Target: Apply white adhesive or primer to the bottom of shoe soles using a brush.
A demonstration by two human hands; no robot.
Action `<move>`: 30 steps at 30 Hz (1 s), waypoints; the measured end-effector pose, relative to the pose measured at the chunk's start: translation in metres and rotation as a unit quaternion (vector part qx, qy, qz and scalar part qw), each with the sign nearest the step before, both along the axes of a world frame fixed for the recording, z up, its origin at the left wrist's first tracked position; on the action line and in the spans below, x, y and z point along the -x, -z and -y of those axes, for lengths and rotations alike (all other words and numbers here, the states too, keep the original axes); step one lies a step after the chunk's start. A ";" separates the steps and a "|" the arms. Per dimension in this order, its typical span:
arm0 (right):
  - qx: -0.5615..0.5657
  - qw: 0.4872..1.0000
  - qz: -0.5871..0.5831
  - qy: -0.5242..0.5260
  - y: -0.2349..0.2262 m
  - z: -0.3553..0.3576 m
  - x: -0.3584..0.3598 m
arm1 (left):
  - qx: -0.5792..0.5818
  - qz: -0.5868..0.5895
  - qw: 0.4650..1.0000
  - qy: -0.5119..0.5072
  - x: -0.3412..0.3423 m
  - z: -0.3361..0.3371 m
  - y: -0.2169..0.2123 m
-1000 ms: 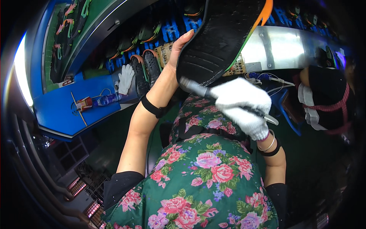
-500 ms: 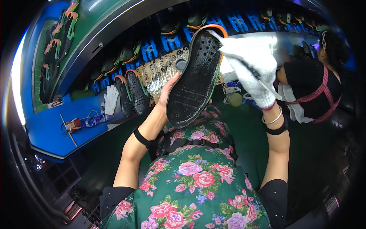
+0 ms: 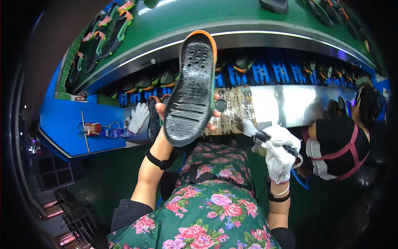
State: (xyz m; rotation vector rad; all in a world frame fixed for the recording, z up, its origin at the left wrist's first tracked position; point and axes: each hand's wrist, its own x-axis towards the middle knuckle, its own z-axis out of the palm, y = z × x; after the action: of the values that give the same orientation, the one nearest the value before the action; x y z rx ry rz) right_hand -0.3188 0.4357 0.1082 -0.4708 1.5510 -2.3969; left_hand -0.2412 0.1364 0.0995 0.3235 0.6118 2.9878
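Observation:
My bare left hand (image 3: 163, 132) holds up a shoe sole (image 3: 188, 93), thumb on its left edge and fingertips showing past its right edge. The sole is black, orange round the top end and green along the right side. Holes dot its upper part, and its face shines as if wet. My right hand (image 3: 282, 151), in a white knitted glove, is closed round the dark handle of a brush (image 3: 250, 128). The brush's bristles point up and left, apart from the sole. A small dark round object (image 3: 220, 105) shows just right of the left fingertips.
Behind the sole lies a stained brown sheet (image 3: 236, 101) beside a shiny metal plate (image 3: 286, 101). On the left, a white glove (image 3: 139, 117), a bottle (image 3: 115, 133) and a red container (image 3: 92, 129) rest near a blue tabletop (image 3: 58, 124). A co-worker (image 3: 338, 143) sits at right.
The brush has left the sole's upper right edge, and my right hand has moved down and away from it. The sole has turned more upright. The view has shifted, showing more green conveyor above.

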 end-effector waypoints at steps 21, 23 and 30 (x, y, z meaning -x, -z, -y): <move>-0.071 0.984 0.155 -0.042 0.089 0.039 -0.014 | -0.188 0.120 0.896 -0.384 0.118 0.150 -0.052; -0.039 0.981 0.186 -0.031 0.092 0.037 -0.012 | -0.031 0.158 0.906 -0.393 0.141 0.104 -0.053; 0.011 0.971 0.235 0.052 0.108 0.012 -0.013 | 0.671 0.051 0.583 -0.456 0.309 -0.003 -0.027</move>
State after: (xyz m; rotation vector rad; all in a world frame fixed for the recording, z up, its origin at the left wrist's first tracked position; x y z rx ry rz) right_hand -0.3054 0.4233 0.0001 0.1755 1.3603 -2.3689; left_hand -0.5501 0.1398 0.1260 -0.4248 3.3298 1.8629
